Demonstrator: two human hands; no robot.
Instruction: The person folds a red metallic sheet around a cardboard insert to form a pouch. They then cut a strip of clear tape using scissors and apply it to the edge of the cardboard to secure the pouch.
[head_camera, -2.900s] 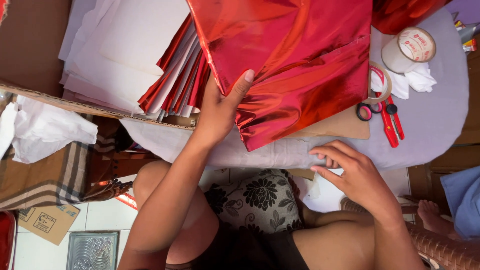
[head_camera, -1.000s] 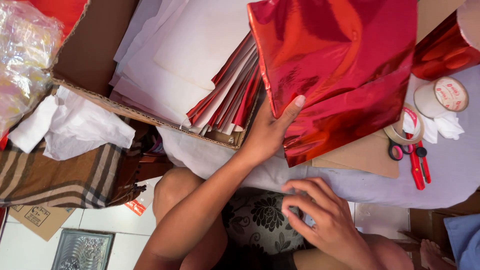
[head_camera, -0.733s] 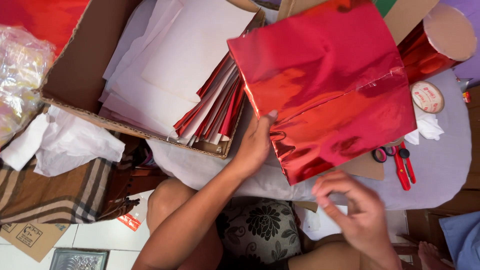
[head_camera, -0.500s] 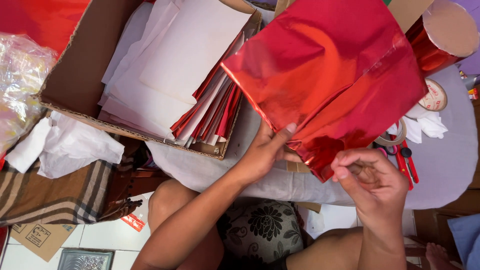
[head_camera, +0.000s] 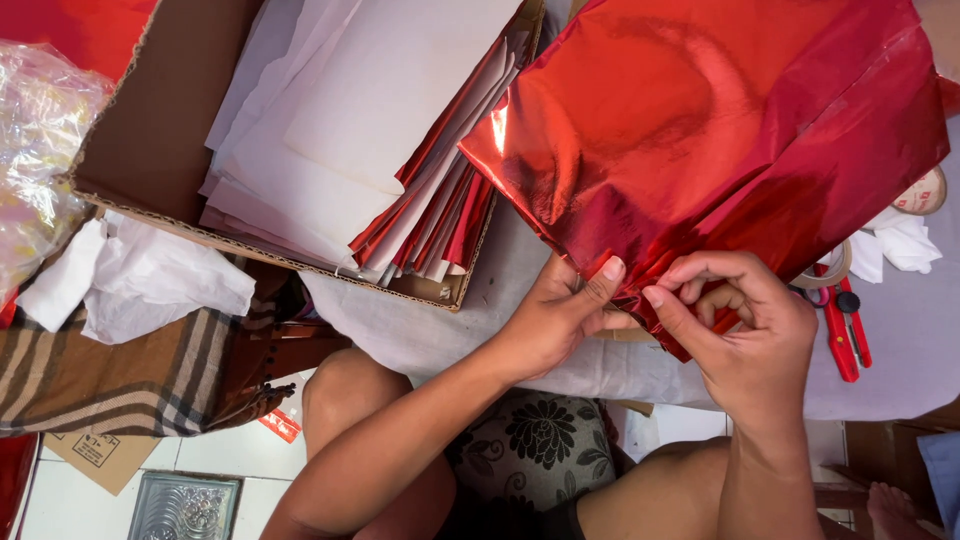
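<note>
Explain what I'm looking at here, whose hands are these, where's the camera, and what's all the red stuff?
The camera sits on a person's head and looks down at their own two bare hands. The left hand and right hand both pinch the near edge of a shiny red foil sheet, held above a cloth-covered table. To the left, a cardboard box holds a stack of white and red sheets. Red scissors lie at the right, with crumpled white paper and a striped cloth at the left.

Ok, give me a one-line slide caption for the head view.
Both hands, left hand and right hand, pinch the lower edge of a shiny red foil sheet beside a cardboard box of stacked sheets.
</note>
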